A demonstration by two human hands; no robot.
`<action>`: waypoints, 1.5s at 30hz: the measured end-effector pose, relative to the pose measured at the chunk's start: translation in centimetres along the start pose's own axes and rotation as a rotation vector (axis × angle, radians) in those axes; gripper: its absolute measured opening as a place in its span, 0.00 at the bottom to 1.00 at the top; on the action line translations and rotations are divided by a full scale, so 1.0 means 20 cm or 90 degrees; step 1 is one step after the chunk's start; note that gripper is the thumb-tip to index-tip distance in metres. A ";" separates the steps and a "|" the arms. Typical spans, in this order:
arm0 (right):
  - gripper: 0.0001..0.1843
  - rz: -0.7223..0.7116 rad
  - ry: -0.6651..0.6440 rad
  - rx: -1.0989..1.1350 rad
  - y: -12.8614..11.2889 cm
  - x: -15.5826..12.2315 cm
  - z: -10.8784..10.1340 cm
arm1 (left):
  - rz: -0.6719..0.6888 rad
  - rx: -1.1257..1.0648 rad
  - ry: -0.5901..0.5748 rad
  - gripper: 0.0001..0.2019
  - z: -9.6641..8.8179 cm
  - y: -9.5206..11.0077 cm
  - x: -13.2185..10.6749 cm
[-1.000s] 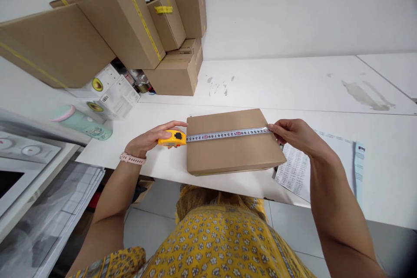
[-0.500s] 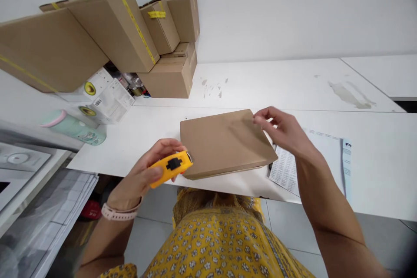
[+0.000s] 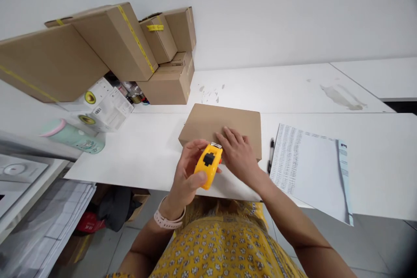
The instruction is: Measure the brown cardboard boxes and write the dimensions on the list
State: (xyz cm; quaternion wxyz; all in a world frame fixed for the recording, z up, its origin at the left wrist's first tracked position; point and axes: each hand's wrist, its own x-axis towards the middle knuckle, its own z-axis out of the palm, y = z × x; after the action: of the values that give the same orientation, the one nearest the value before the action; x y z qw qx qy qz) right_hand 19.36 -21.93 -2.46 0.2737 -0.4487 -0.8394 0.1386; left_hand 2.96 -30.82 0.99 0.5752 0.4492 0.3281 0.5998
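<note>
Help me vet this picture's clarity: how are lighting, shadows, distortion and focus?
Head view: soft light, faint shadow beside the brown cardboard box; head view: the yellow plastic tape measure looks fairly sharp, fine print on the white paper sheet unreadable; head view: right corners darken, the large brown cardboard carton far left looks stretched.

The tape measure (image 3: 209, 166) is yellow and black — the box (image 3: 213, 120) brown.
</note>
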 end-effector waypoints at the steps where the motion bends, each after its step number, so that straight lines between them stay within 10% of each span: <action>1: 0.22 -0.001 -0.003 0.103 0.00 0.03 -0.06 | 0.002 0.004 0.010 0.28 -0.01 0.00 0.02; 5: 0.22 0.038 -0.120 0.510 -0.02 0.07 -0.23 | 0.000 0.025 -0.001 0.32 -0.07 -0.03 0.05; 10: 0.19 0.123 -0.216 0.749 -0.04 0.07 -0.21 | -0.037 0.055 -0.035 0.43 -0.08 -0.04 0.07; 19: 0.13 0.089 -0.031 0.521 0.31 0.46 -0.39 | -0.188 0.004 0.007 0.35 -0.04 -0.02 0.03; 25: 0.11 0.169 -0.099 0.413 0.60 0.70 -0.23 | -0.367 -0.145 0.026 0.30 -0.03 -0.02 -0.12; 45: 0.11 0.130 -0.222 0.370 0.61 0.67 -0.18 | -0.466 -0.153 0.042 0.26 0.04 -0.02 -0.17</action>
State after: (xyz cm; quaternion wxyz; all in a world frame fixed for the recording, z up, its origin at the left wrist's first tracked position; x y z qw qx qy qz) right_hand 23.74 -4.01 -0.87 0.2276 -0.4029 -0.7498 0.4730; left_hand 3.71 -34.25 0.32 0.7889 0.2123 0.4127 0.4028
